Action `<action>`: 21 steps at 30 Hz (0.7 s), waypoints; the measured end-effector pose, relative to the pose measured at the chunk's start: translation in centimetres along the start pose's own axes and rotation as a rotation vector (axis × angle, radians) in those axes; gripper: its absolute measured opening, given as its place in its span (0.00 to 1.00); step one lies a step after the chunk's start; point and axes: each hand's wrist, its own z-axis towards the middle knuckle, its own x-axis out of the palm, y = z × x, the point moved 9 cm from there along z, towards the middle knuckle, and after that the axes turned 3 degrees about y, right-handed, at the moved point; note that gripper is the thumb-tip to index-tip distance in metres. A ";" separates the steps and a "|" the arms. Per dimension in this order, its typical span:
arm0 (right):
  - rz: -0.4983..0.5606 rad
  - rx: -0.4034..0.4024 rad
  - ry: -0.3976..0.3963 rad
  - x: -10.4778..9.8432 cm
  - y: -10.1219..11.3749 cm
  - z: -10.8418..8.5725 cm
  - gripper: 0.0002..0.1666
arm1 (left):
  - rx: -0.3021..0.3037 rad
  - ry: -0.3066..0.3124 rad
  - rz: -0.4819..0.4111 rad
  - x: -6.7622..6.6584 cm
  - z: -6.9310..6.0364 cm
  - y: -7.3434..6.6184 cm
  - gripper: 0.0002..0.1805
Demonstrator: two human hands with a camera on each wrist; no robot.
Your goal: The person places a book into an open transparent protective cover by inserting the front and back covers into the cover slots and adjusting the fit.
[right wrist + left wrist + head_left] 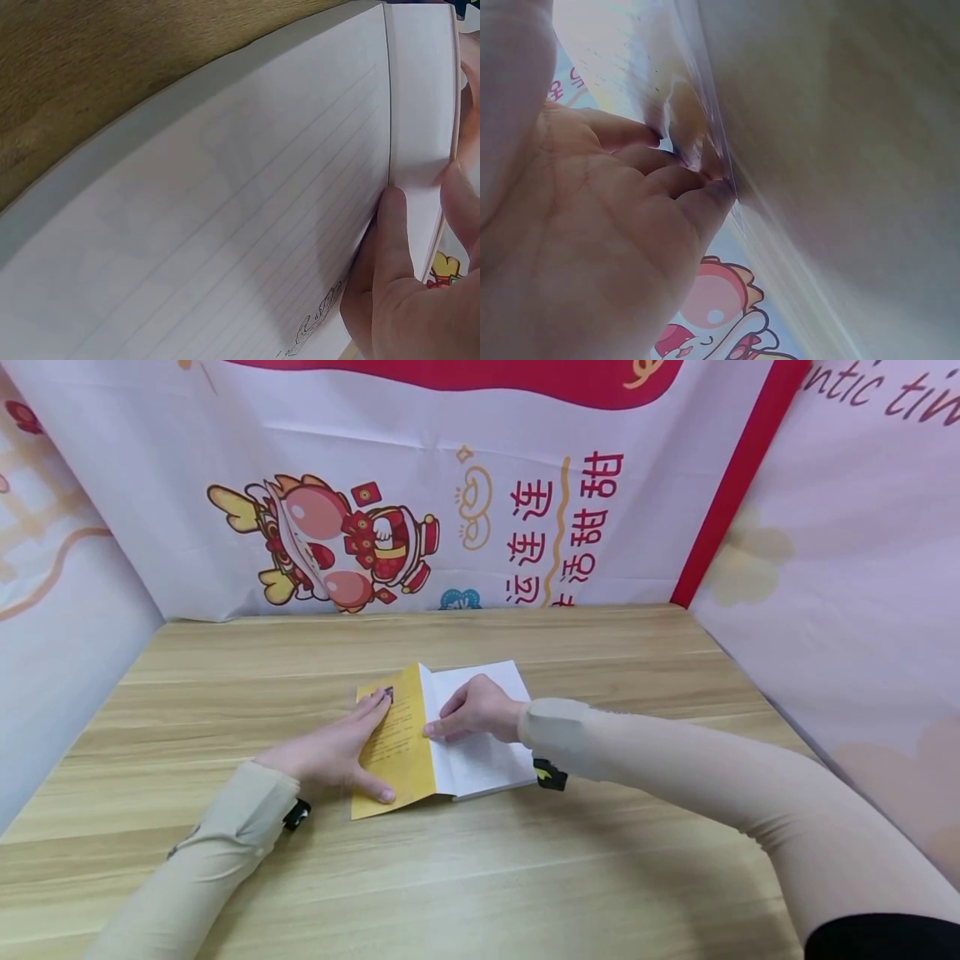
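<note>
A notebook [483,768] lies spread on the wooden table, its white lined page [225,225] on the right and its yellow cover [401,760], printed with small text, on the left. My left hand [330,752] rests spread on the yellow cover, thumb near the lower edge; clear plastic [697,82] shows by its fingertips in the left wrist view. My right hand [483,710] is at the fold, its thumb and index finger on either side of a white strip [424,97] beside the lined page. Its other fingers are curled under the palm.
The wooden table [525,877] carries the notebook near its middle. A printed cloth [420,435] with a cartoon dragon and red lettering hangs behind. More cloth [847,568] closes off the right side. Small black devices [550,775] sit under the wrists.
</note>
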 end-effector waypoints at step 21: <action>-0.052 0.005 -0.078 0.2 0.0 0.3 0.20 | 0.022 -0.017 0.011 0.0 0.0 -0.5 0.80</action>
